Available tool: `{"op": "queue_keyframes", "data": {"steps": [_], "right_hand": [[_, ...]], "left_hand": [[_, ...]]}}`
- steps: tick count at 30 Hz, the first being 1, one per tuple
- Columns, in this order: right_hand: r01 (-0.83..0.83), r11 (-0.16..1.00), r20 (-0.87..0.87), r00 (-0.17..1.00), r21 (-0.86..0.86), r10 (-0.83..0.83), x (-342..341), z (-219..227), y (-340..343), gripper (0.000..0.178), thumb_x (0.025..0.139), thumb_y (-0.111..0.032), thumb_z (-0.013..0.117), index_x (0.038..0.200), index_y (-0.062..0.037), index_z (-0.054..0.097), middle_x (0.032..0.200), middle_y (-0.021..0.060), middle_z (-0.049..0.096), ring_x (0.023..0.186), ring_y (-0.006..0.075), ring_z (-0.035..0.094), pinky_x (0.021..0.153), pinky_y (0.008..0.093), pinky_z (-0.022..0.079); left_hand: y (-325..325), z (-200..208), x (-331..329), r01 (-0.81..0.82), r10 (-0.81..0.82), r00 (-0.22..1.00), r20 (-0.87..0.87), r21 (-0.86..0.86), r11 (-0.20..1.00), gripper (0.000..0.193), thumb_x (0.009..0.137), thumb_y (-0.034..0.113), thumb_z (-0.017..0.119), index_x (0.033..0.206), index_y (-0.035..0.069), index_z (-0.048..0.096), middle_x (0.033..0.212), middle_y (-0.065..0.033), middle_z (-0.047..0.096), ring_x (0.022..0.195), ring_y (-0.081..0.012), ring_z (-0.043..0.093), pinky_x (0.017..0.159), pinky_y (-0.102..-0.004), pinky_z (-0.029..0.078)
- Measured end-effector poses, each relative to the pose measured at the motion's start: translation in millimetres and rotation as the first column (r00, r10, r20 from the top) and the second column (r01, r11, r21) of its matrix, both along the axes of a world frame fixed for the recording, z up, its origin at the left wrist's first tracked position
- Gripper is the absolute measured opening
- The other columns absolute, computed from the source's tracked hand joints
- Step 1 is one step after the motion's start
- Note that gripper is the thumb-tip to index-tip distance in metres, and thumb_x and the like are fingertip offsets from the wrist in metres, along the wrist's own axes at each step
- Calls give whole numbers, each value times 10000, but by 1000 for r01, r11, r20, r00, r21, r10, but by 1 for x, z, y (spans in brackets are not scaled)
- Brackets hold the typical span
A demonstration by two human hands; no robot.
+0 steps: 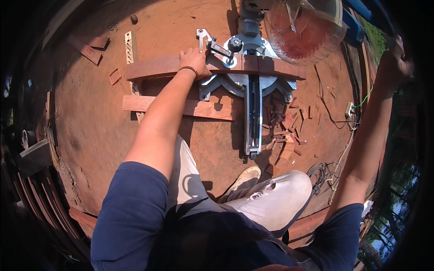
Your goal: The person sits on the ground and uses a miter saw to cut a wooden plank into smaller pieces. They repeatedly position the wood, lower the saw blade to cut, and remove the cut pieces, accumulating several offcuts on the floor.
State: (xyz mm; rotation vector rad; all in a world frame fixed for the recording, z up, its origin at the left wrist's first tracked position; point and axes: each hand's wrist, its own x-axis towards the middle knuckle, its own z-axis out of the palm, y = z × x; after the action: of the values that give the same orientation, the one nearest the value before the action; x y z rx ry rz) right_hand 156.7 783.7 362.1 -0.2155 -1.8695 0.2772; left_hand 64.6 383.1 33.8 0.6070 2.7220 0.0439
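My left hand (194,62) grips a long reddish wooden board (158,67), fingers over its far edge and thumb toward me. The board lies across the base of a mitre saw (253,117). Just right of my hand, a hold-down clamp (230,52) with a black knob bears on the board. Dark lines cross the board right of the clamp. Above its right part hangs the raised circular blade (303,38) behind a clear guard. At the far right, my right hand (398,61) is raised and closed near blue parts (355,25); what it holds is too dark to tell.
A second board (176,107) lies nearer me on a pale drilled strip (129,47). Wood offcuts (287,135) litter the ground right of the saw base. Coiled cable (323,176) and a power socket (349,110) lie at the right; short board pieces (88,49) lie far left.
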Motion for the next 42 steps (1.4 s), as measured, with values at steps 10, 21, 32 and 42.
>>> {"op": "queue_keyframes", "data": {"steps": [10,21,32,42], "right_hand": [[404,247,473,728,-881,496,63,-382,56,772,822,-539,729,1286,59,578,1353,208,575,1280,309,520,1076,460,357],[-278,-65,-285,922,-958,261,160,-365,63,326,915,-117,710,1159,64,593,1127,180,652,984,255,665,877,416,548],[755,576,872,469,-313,-142,357,-436,151,656,915,-474,659,1300,54,601,1290,239,630,1153,378,630,985,417,484],[-150,484,405,370,-862,836,216,-362,-81,267,938,-175,669,1111,29,676,943,138,709,858,184,664,780,309,508]], "left_hand": [[18,-8,1,27,-33,997,-65,-86,996,887,629,530,828,1372,155,521,1296,-98,570,1285,-264,491,1047,-496,367],[21,-6,-2,41,-50,996,-72,-122,992,917,662,565,798,1417,154,481,1329,-123,542,1302,-299,473,1076,-494,353],[12,-37,23,115,-63,961,-268,183,976,945,759,323,817,1510,44,316,1570,-186,281,1494,-361,206,1223,-569,164],[-22,14,49,142,-138,989,61,-53,989,993,757,79,786,1563,54,206,1654,-173,102,1519,-353,163,1231,-434,250]]}}
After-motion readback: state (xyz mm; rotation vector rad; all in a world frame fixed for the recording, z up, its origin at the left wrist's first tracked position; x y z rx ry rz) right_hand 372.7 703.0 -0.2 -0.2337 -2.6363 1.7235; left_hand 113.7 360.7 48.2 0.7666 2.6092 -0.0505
